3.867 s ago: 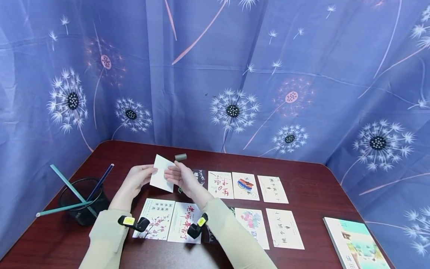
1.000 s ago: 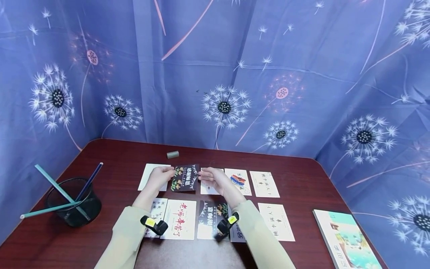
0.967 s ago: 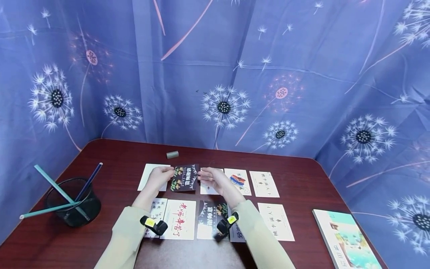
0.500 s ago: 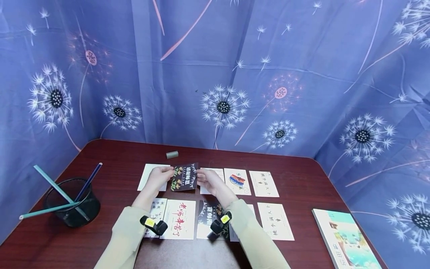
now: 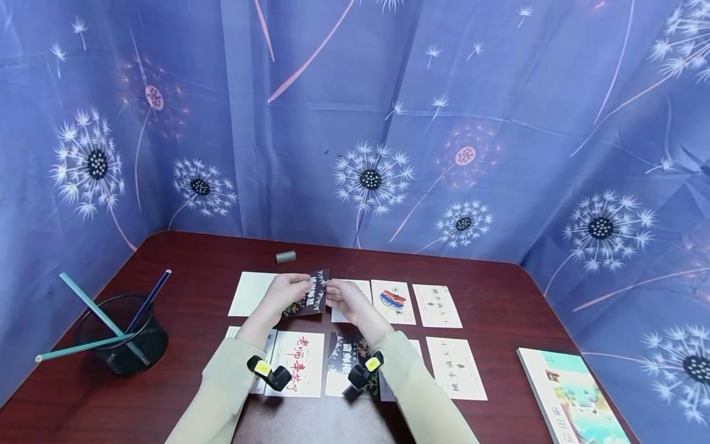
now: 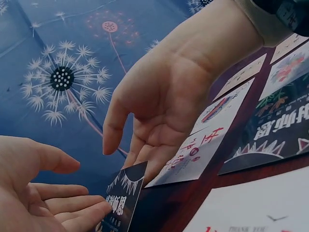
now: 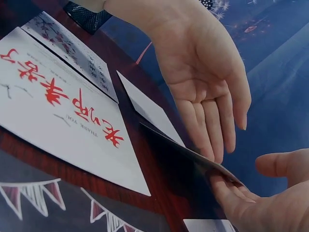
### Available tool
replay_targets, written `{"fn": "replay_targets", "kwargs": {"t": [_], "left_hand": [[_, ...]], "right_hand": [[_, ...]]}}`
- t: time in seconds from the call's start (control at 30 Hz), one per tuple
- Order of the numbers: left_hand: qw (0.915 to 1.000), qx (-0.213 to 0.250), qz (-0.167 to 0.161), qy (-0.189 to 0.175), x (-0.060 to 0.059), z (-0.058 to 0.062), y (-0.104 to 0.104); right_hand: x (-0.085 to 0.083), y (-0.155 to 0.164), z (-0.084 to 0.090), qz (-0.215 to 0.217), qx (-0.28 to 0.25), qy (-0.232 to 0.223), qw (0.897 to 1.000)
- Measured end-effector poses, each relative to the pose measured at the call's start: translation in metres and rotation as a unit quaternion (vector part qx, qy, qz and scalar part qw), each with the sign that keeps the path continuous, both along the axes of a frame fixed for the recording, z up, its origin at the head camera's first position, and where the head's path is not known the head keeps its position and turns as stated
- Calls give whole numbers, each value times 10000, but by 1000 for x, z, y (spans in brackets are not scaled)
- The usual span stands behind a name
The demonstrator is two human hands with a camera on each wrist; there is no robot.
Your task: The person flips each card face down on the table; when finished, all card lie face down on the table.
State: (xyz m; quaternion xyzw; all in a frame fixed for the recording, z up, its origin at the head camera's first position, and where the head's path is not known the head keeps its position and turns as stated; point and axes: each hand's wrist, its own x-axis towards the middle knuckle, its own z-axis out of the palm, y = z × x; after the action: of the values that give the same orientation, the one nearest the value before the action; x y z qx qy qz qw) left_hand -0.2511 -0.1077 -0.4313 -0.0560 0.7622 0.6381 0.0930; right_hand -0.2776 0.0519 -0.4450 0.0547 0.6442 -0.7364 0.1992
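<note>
In the head view a black card [image 5: 316,296] with white lettering and a flag border lies in the back row between both hands. My left hand [image 5: 283,295] reaches over its left part, hiding much of it; the left wrist view shows those fingertips on the card's face [image 6: 123,195], thumb apart. My right hand [image 5: 352,302] is at the card's right edge, its fingers extended behind that edge and its thumb raised. Seen from the right wrist, the card [image 7: 181,159] is tilted. Left of it lies a blank white card [image 5: 249,295].
Further cards form two rows, including a red-lettered card [image 5: 299,357] and another black card [image 5: 342,357] in front. A mesh pen holder [image 5: 119,345] with pencils stands left, a book [image 5: 577,394] right. A small grey-green cylinder [image 5: 285,256] lies behind; a blue curtain [image 5: 299,154] surrounds the table.
The white card, held up 3.9 s ago, now lies at the left of the back row. Since half a second ago my left hand has slid right over the black card.
</note>
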Motion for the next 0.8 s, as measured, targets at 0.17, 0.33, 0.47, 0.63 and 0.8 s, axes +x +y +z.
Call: {"fn": "replay_targets", "kwargs": {"t": [0.17, 0.33, 0.47, 0.63, 0.8], "left_hand": [[10000, -59, 26, 22, -2, 5, 1], [9998, -133, 69, 128, -3, 17, 2], [9994, -105, 118, 304, -4, 24, 3], [9981, 62, 368, 488, -2, 26, 2], [9958, 331, 606, 594, 0, 29, 2]], "right_hand": [[1, -2, 6, 61, -129, 104, 9998], [1, -5, 17, 217, -360, 380, 9984], [1, -5, 23, 277, -446, 521, 9973], [3, -3, 29, 352, -568, 565, 9962], [4, -3, 34, 317, -655, 580, 9957]]}}
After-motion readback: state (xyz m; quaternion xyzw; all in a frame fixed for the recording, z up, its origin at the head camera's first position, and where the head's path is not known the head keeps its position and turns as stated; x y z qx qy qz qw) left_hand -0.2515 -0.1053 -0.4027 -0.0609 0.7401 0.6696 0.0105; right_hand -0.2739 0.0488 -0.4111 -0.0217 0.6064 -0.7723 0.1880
